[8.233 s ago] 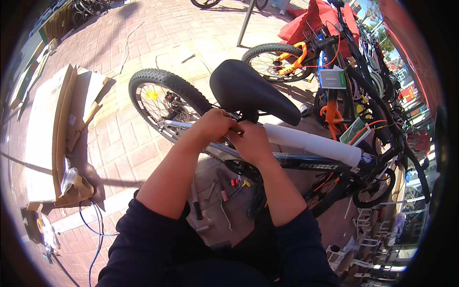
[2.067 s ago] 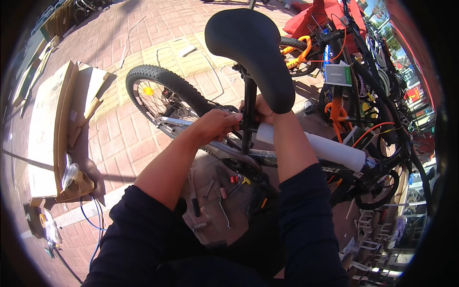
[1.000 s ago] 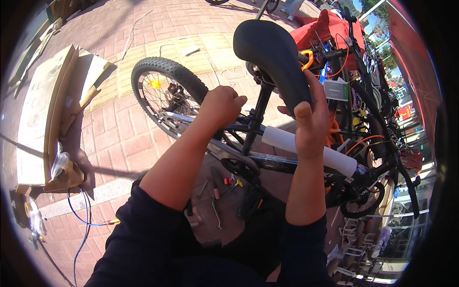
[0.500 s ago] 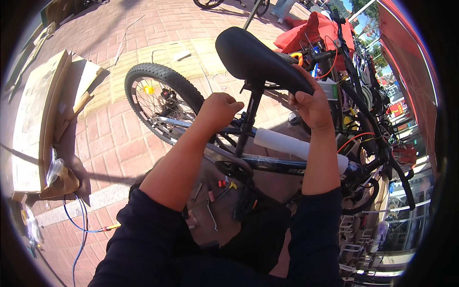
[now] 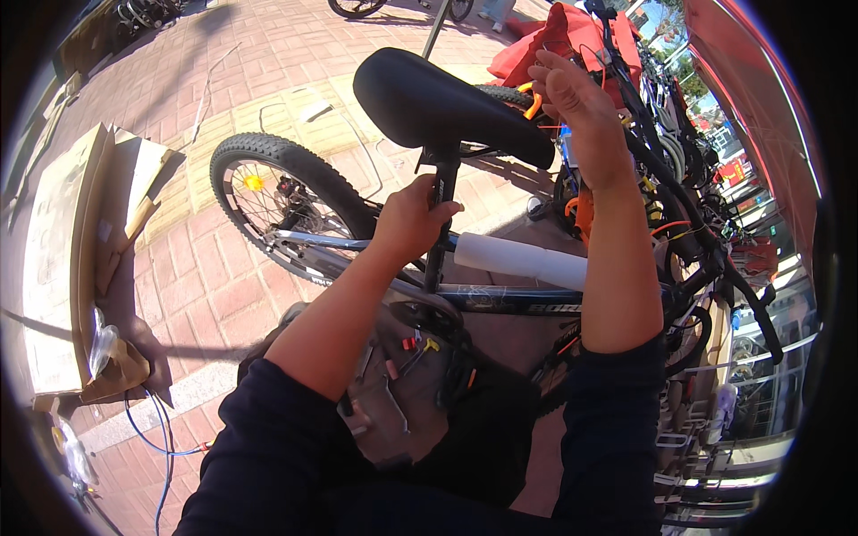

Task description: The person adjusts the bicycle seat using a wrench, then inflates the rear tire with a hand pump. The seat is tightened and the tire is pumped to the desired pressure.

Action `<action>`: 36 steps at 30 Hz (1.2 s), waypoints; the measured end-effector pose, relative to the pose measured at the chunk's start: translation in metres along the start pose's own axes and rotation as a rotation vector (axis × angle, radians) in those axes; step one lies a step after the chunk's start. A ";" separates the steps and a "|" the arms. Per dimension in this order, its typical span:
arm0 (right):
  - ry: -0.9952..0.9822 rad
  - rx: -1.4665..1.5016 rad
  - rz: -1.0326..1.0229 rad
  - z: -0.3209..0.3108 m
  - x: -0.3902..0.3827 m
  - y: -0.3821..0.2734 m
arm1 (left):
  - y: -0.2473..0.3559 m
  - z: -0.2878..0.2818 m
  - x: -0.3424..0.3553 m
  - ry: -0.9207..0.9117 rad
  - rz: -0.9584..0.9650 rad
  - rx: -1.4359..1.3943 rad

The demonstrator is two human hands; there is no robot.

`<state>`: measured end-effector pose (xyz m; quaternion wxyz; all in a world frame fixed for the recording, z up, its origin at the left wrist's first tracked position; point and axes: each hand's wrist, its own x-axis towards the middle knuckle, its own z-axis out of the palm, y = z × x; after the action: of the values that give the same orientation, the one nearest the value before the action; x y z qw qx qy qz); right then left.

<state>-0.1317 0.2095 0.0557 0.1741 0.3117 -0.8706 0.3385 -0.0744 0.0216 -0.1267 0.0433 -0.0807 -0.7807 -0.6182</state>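
Note:
A bicycle stands in front of me, its black saddle (image 5: 438, 98) on top of a black seat post (image 5: 444, 183). My left hand (image 5: 413, 219) is wrapped round the seat post below the saddle, thumb toward me. To the right of the saddle's nose, my right hand (image 5: 585, 121) is raised and holds nothing, its fingers stretched out and apart from the saddle. White foam wrap (image 5: 518, 259) covers the upper frame tube. The dark lower tube (image 5: 509, 299) shows beneath it. At the left is the knobby rear wheel (image 5: 286, 201) with a yellow reflector.
Tools, among them a bent metal wrench (image 5: 396, 406) and a yellow-handled one (image 5: 432, 345), lie on the paving below the frame. Cardboard (image 5: 67, 268) lies at the left, near a blue hose (image 5: 165, 464). More bicycles and a red cover (image 5: 545, 45) crowd the right.
My left hand has closed round the seat post. My right hand has let go of the saddle's nose and risen, fingers straightened. The view has shifted slightly.

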 end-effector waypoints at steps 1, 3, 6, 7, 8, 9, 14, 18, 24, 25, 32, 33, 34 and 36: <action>0.019 -0.101 -0.069 0.005 0.009 -0.015 | 0.001 -0.004 -0.001 0.028 0.001 0.089; 0.083 -0.270 -0.136 0.021 0.025 -0.051 | -0.004 -0.007 0.002 0.039 0.016 0.150; -0.067 -0.475 -0.132 0.067 0.025 -0.042 | -0.003 0.001 0.004 0.042 0.037 0.161; -0.343 -0.561 0.059 0.075 0.022 -0.040 | -0.002 0.000 0.005 0.023 0.025 0.157; -0.304 -0.557 0.055 0.070 0.026 -0.043 | -0.001 0.000 0.004 0.005 0.009 0.152; -0.272 -0.546 0.049 0.065 0.031 -0.048 | -0.003 -0.002 0.002 -0.010 -0.015 0.149; -0.075 -0.509 -0.104 0.065 0.029 -0.048 | -0.008 0.002 0.002 0.000 0.000 0.166; -0.190 -0.473 0.018 0.065 0.033 -0.046 | -0.010 -0.002 0.001 0.014 -0.008 0.221; -0.292 -0.492 0.026 0.078 0.015 -0.042 | -0.007 0.002 0.000 -0.005 -0.021 0.250; -0.234 -0.474 0.014 0.071 0.022 -0.041 | -0.006 0.001 0.000 -0.009 -0.026 0.255; -0.392 -0.546 0.125 0.073 0.015 -0.036 | -0.004 0.003 0.001 -0.009 -0.016 0.304; -0.311 -0.507 0.101 0.067 0.020 -0.039 | -0.005 0.002 -0.001 -0.004 -0.026 0.308; -0.231 -0.468 0.077 0.060 0.024 -0.044 | -0.006 0.001 -0.002 0.001 -0.035 0.311; -0.154 -0.344 0.101 0.044 0.028 -0.064 | -0.009 0.001 -0.001 0.017 -0.024 0.337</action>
<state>-0.1146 0.1300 0.0695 0.1404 0.2585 -0.9409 0.1681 -0.0751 0.0200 -0.1361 0.0555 -0.0576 -0.8737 -0.4799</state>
